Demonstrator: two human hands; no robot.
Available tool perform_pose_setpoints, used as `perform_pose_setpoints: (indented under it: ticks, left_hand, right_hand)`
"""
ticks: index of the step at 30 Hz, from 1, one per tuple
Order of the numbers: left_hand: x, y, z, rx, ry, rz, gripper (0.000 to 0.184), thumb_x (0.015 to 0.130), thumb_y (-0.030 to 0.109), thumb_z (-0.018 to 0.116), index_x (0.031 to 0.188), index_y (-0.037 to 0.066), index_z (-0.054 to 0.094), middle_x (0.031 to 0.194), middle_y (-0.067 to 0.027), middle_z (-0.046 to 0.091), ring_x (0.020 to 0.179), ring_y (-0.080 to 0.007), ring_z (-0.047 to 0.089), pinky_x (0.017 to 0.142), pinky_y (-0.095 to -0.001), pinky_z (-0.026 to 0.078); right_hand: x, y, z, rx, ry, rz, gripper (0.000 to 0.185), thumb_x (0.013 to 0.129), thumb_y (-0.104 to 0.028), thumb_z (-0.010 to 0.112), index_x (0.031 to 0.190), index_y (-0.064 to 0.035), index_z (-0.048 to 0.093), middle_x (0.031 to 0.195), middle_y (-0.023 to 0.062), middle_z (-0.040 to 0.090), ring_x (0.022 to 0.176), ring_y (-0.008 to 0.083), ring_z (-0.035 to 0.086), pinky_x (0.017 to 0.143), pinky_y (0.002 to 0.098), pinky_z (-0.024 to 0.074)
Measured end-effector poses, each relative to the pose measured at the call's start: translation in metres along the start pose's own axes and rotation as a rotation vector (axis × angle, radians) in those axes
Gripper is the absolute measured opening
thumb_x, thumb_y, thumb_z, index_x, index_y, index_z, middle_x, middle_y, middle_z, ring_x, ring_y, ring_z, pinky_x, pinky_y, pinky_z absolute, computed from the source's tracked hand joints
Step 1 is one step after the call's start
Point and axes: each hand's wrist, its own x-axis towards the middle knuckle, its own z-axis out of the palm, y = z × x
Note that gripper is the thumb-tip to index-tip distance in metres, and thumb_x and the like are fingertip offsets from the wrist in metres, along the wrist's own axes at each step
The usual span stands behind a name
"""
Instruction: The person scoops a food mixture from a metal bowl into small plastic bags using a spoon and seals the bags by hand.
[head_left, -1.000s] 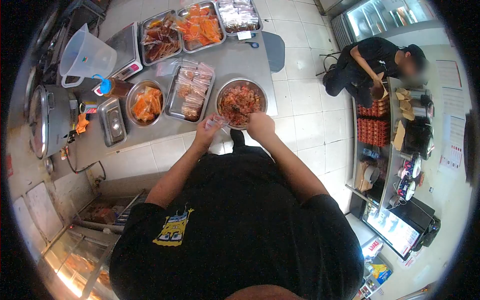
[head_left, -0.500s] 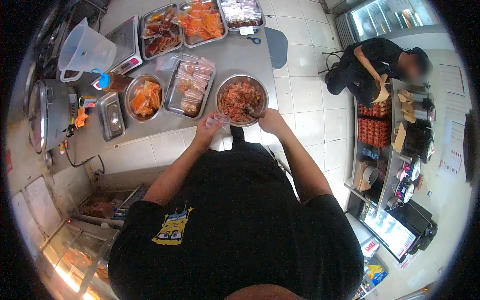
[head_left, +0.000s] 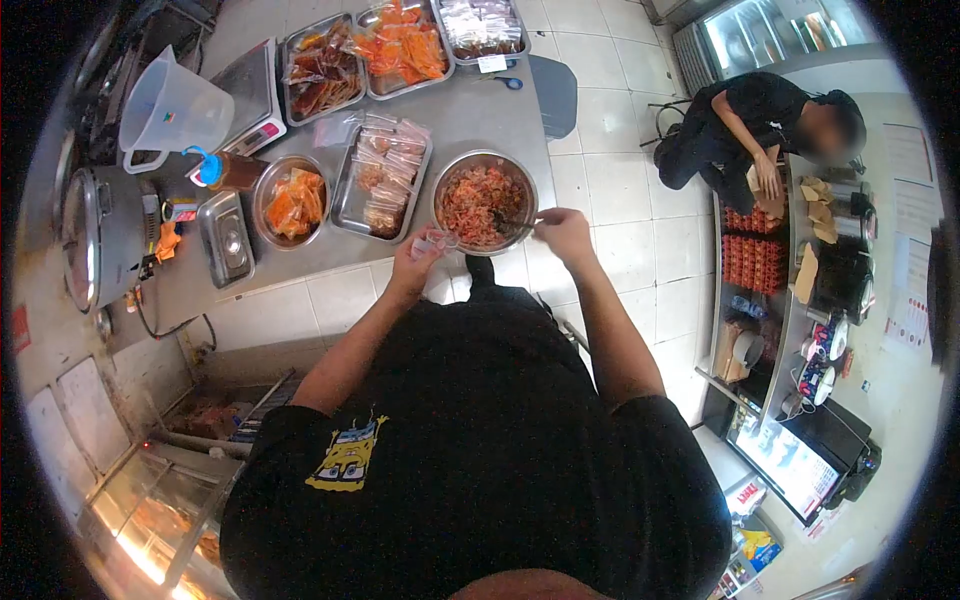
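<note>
My left hand is closed on a small clear plastic bag beside the near left rim of a steel bowl. That bowl holds a chopped red mixture. At the bowl's right side, my right hand pinches the handle of a spoon, whose head is down in the mixture. Left of the bowl, a metal tray carries filled small bags. Another steel bowl with orange filled bags stands farther left.
Along the back are trays of bags, a scale and a plastic jug. A blue-capped bottle and lidded steel container stand left. A co-worker sits at right by a shelf.
My right hand has moved right, away from the bowl's centre, and the spoon's handle now shows. My left hand has barely moved. The co-worker's hands have shifted.
</note>
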Motion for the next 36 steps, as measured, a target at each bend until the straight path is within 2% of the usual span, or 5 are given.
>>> perform_pose_setpoints:
  ticks: [3, 12, 18, 25, 36]
  left_hand:
    - [0.005, -0.013, -0.006, -0.026, 0.041, 0.004, 0.05, 0.095, 0.019, 0.075, 0.14, 0.006, 0.057, 0.118, -0.0055, 0.068, 0.098, -0.0137, 0.069, 0.055, -0.0235, 0.047]
    - [0.01, -0.02, -0.009, -0.029, 0.005, 0.049, 0.045, 0.097, 0.019, 0.072, 0.136, 0.003, 0.056, 0.121, -0.011, 0.068, 0.108, -0.0238, 0.07, 0.08, -0.0338, 0.058]
    - [-0.001, 0.008, 0.009, -0.175, 0.03, -0.001, 0.035, 0.095, 0.017, 0.073, 0.123, -0.002, 0.062, 0.117, -0.0102, 0.071, 0.105, -0.0168, 0.067, 0.096, -0.0335, 0.053]
    - [-0.003, 0.01, 0.006, -0.072, 0.031, -0.022, 0.048, 0.096, 0.015, 0.073, 0.136, -0.004, 0.056, 0.119, -0.0108, 0.07, 0.107, -0.0186, 0.067, 0.098, -0.034, 0.052]
    - [0.003, 0.003, -0.001, -0.055, 0.031, -0.035, 0.052, 0.095, 0.015, 0.074, 0.138, -0.006, 0.055, 0.121, -0.01, 0.069, 0.108, -0.0175, 0.065, 0.098, -0.0334, 0.051]
  right_hand:
    - [0.006, 0.011, 0.007, 0.85, 0.095, 0.053, 0.017, 0.088, 0.005, 0.071, 0.104, -0.0009, 0.074, 0.093, 0.0093, 0.075, 0.084, 0.0166, 0.072, 0.078, 0.0314, 0.059]
    - [-0.021, -0.037, -0.001, -0.047, 0.31, -0.794, 0.036, 0.07, 0.009, 0.07, 0.103, -0.0042, 0.072, 0.11, 0.0174, 0.071, 0.101, 0.0369, 0.07, 0.087, 0.0427, 0.0603]
    - [-0.025, -0.014, 0.021, 0.112, 0.26, -0.603, 0.022, 0.082, 0.008, 0.069, 0.102, -0.0008, 0.071, 0.103, 0.0169, 0.073, 0.091, 0.0303, 0.073, 0.083, 0.0378, 0.0596]
    - [-0.001, 0.037, 0.052, 1.088, 0.402, 0.225, 0.008, 0.095, 0.003, 0.066, 0.103, 0.006, 0.064, 0.098, 0.0114, 0.065, 0.087, 0.0201, 0.068, 0.084, 0.0328, 0.0621]
    - [0.011, 0.046, 0.046, 1.311, 0.426, 0.359, 0.01, 0.095, 0.004, 0.063, 0.104, 0.0069, 0.06, 0.097, 0.0131, 0.063, 0.082, 0.0212, 0.066, 0.078, 0.0346, 0.0635]
